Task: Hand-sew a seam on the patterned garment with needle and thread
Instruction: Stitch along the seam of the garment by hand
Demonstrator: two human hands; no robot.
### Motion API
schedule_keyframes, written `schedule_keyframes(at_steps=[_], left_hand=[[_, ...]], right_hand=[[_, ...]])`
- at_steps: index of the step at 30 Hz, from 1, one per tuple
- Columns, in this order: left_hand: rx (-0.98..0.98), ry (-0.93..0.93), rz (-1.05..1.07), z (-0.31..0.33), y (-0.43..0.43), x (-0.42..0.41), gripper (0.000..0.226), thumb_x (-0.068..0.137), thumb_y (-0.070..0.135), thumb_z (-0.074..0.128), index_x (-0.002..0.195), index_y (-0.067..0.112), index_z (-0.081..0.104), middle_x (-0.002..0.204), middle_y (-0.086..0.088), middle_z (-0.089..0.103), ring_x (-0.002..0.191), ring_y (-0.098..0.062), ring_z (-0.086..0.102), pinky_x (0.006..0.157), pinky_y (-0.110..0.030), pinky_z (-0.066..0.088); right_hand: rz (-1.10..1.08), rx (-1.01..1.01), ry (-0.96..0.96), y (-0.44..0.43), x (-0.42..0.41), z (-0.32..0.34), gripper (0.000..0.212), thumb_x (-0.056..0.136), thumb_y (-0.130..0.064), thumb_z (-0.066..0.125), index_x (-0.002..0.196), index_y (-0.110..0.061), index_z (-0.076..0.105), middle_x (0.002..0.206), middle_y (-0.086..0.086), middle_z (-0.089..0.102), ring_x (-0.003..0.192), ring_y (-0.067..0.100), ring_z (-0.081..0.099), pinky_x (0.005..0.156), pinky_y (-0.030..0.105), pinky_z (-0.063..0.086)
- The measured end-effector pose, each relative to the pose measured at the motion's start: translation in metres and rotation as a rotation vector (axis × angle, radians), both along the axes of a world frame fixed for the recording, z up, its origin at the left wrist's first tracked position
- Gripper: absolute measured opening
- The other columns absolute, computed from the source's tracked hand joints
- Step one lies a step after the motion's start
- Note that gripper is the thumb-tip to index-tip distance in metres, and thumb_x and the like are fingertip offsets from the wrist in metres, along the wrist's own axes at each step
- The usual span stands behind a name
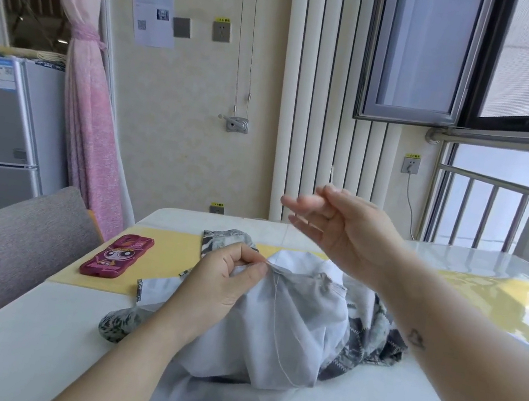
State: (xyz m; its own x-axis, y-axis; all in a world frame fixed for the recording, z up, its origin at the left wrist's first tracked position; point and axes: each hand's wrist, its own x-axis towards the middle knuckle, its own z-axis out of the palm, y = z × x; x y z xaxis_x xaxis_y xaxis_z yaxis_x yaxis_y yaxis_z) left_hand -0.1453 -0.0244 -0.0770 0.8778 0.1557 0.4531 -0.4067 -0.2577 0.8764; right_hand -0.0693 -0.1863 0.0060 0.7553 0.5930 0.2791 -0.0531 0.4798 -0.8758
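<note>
The patterned garment [292, 322] lies bunched on the white table [26, 336], pale lining side up, with grey patterned fabric showing at its right and far edges. My left hand [225, 284] pinches the garment's folded edge at the seam. My right hand [345, 227] is raised above and beyond the garment, thumb and forefinger pinched together on the needle [331, 175], whose thin tip pokes up above the fingers. A pale thread [275, 320] hangs down over the lining from the seam; the rest of its run toward the raised hand is hard to make out.
A red phone case [116, 260] with a cartoon figure lies on a yellow mat [164, 254] at the left. A grey padded chair [6, 246] stands at the table's left edge. Wall, radiator and window railing are behind the table.
</note>
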Motion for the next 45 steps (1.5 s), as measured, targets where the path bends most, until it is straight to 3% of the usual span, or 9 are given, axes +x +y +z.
schedule_keyframes(at_steps=[5,7,11,14,22,26,34,39,45], left_hand=[[0.038,-0.003,0.017,0.003,0.000,-0.002,0.010,0.092,0.018,0.062,0.082,0.018,0.063,0.072,0.017,0.062,0.070,0.000,0.053,0.065,-0.008,0.040],[0.040,-0.003,0.028,0.003,0.002,-0.003,0.012,0.093,0.015,0.060,0.082,0.017,0.063,0.072,0.017,0.062,0.070,0.001,0.053,0.066,-0.009,0.040],[0.034,0.013,0.020,0.003,0.001,-0.003,0.013,0.092,0.014,0.058,0.081,0.017,0.062,0.070,0.019,0.062,0.069,0.001,0.053,0.065,-0.009,0.039],[0.031,0.022,0.012,0.003,-0.001,-0.003,0.013,0.092,0.014,0.058,0.081,0.017,0.063,0.070,0.020,0.062,0.069,0.003,0.054,0.065,-0.009,0.039],[0.068,0.006,0.041,0.007,0.000,-0.007,0.011,0.093,0.013,0.057,0.083,0.014,0.062,0.069,0.019,0.059,0.067,0.004,0.052,0.064,-0.006,0.038],[0.087,0.019,0.049,0.007,-0.001,-0.008,0.012,0.093,0.014,0.057,0.083,0.015,0.062,0.065,0.022,0.059,0.064,0.006,0.050,0.062,-0.006,0.037],[0.083,0.020,0.059,0.009,-0.001,-0.008,0.010,0.093,0.015,0.057,0.084,0.013,0.062,0.070,0.015,0.058,0.065,0.004,0.050,0.062,-0.006,0.037],[0.057,0.019,0.101,0.009,0.001,-0.005,0.011,0.093,0.016,0.057,0.084,0.016,0.062,0.075,0.009,0.057,0.066,0.000,0.049,0.060,-0.007,0.038],[0.018,0.030,0.121,0.008,-0.001,-0.001,0.013,0.093,0.017,0.057,0.081,0.019,0.061,0.076,0.009,0.059,0.069,-0.002,0.051,0.065,-0.009,0.039]], right_hand=[[-0.504,-0.919,-0.965,0.000,0.015,-0.019,0.016,0.100,-0.021,0.041,0.089,-0.010,0.047,0.070,-0.013,0.071,0.051,0.013,0.048,0.064,0.029,0.038],[-0.425,-1.041,-0.952,-0.006,0.019,-0.022,0.016,0.100,-0.020,0.042,0.089,-0.012,0.050,0.053,-0.010,0.061,0.056,0.013,0.058,0.074,0.034,0.043],[0.063,-0.310,-0.087,-0.012,0.004,-0.006,0.019,0.102,-0.011,0.035,0.089,-0.008,0.048,0.040,-0.006,0.034,0.052,0.018,0.064,0.085,0.043,0.054],[0.062,0.105,0.098,-0.004,0.007,0.001,0.024,0.102,-0.012,0.031,0.085,-0.011,0.046,0.043,-0.004,0.045,0.084,0.023,0.071,0.089,0.043,0.052],[-0.683,-0.896,-0.941,-0.011,0.028,-0.026,0.013,0.099,-0.015,0.038,0.090,-0.010,0.047,0.065,0.000,0.069,0.048,0.009,0.046,0.067,0.023,0.037],[-0.826,-0.968,-0.902,-0.023,0.052,-0.037,0.014,0.099,-0.015,0.039,0.088,-0.012,0.046,0.061,0.009,0.061,0.070,0.033,0.055,0.096,0.042,0.036],[-0.761,-0.949,-0.747,-0.030,0.061,-0.041,0.017,0.098,-0.021,0.044,0.089,-0.009,0.050,0.055,-0.002,0.059,0.056,0.020,0.053,0.060,0.029,0.035],[-0.329,-0.584,-0.558,-0.028,0.017,-0.031,0.017,0.094,-0.022,0.055,0.082,-0.011,0.060,0.087,-0.001,0.075,0.085,0.016,0.071,0.073,0.023,0.053],[-0.717,-0.641,-0.900,-0.016,-0.015,-0.058,0.016,0.095,-0.019,0.051,0.080,-0.016,0.055,0.077,-0.005,0.067,0.060,0.005,0.054,0.058,0.025,0.042]])
